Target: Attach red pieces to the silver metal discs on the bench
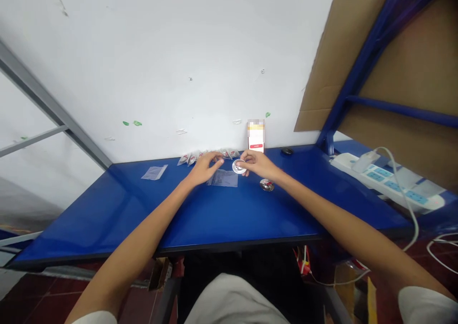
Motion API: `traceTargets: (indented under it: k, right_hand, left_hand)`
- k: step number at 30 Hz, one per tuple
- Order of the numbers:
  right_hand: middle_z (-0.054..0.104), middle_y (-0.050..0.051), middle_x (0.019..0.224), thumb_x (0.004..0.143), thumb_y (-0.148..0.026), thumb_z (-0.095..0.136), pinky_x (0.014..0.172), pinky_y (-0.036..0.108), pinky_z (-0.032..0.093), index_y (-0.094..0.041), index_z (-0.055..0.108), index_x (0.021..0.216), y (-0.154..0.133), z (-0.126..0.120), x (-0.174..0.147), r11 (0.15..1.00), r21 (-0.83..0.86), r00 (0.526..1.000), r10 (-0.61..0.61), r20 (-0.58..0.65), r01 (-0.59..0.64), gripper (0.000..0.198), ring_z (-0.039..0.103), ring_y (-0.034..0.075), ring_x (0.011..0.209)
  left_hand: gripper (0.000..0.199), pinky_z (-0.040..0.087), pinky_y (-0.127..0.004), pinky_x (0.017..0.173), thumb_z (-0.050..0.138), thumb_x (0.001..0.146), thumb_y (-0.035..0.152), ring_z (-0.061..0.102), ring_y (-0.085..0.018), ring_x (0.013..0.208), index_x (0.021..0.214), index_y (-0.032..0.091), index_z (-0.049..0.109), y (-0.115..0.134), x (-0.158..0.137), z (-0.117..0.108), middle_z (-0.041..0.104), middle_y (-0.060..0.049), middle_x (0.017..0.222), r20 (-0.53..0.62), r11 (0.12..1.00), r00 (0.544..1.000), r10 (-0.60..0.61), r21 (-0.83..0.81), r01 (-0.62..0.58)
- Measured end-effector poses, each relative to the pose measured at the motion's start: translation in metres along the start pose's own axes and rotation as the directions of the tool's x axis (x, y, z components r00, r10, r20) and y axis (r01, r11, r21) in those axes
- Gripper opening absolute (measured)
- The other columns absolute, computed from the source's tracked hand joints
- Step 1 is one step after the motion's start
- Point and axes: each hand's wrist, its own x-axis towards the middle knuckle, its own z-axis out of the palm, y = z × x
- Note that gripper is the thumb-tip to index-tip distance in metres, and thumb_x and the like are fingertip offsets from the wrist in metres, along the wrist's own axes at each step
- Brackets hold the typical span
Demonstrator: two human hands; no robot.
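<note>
Packets (193,158) behind middle bag (225,178), phone (256,137) right of packets, power strip (392,185) far right

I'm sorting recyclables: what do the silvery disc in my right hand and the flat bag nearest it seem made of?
Silvery disc: probably polished metal, given its bright shine, though metallised plastic is possible. Flat bag: likely thin, clear plastic; the blue tabletop shows through.

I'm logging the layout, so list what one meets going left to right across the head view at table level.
Leftmost clear bag, left hand, silver disc held by the right hand, shiny round piece, black round object, white power strip.
</note>
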Motion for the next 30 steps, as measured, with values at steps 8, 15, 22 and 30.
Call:
traceTargets:
  k: [8, 15, 22, 30]
  right_hand:
    - [0.074, 0.003, 0.099, 0.083, -0.061, 0.085, 0.073, 0.041, 0.07, -0.023, 0.06, 0.092, -0.001, 0.05, -0.009, 0.981, 0.194, 0.999, 0.007, -0.045, 0.001, 0.046, 0.077, 0.021, 0.081]
    - [0.071, 0.012, 0.134, 0.099, -0.058, 0.07, 0.107, 0.048, 0.054, -0.024, 0.062, 0.132, 0.012, 0.039, -0.015, 0.819, -0.499, 0.959, -0.237, 0.158, 0.284, 0.048, 0.066, 0.031, 0.126]
    - [0.076, 0.015, 0.121, 0.108, -0.028, 0.054, 0.093, 0.036, 0.053, -0.02, 0.071, 0.116, 0.012, 0.034, -0.014, 0.399, -0.806, 0.897, -0.131, 0.422, 0.438, 0.02, 0.071, 0.028, 0.112]
    - [0.08, 0.004, 0.089, 0.104, -0.03, 0.046, 0.073, 0.03, 0.054, -0.022, 0.068, 0.094, -0.006, 0.018, -0.012, 0.872, -0.481, 0.993, -0.047, 0.106, 0.093, 0.025, 0.075, 0.021, 0.079]
  left_hand:
    - [0.044, 0.054, -0.031, 0.081, 0.076, 0.092, 0.052, 0.07, -0.021, 0.09, 0.119, 0.018, 0.074, 0.033, -0.007, -0.017, 0.076, -0.009, 0.104, 0.224, 0.944, 0.974, 0.023, -0.325, 0.052]
    - [0.039, 0.053, -0.029, 0.071, 0.076, 0.088, 0.055, 0.068, -0.019, 0.078, 0.094, 0.016, 0.073, 0.017, 0.0, -0.022, 0.076, -0.007, 0.087, 0.141, 0.926, 0.982, -0.124, -0.338, 0.166]
    - [0.022, 0.047, -0.029, 0.065, 0.069, 0.084, 0.042, 0.066, -0.02, 0.072, 0.083, 0.02, 0.07, -0.021, 0.001, -0.043, 0.074, -0.003, 0.077, 0.05, 0.952, 0.957, -0.284, 0.129, 0.276]
    - [0.021, 0.048, -0.028, 0.061, 0.064, 0.089, 0.042, 0.07, -0.019, 0.063, 0.091, 0.022, 0.064, -0.023, -0.001, -0.036, 0.075, -0.001, 0.07, 0.131, 0.946, 0.937, -0.325, 0.057, 0.32]
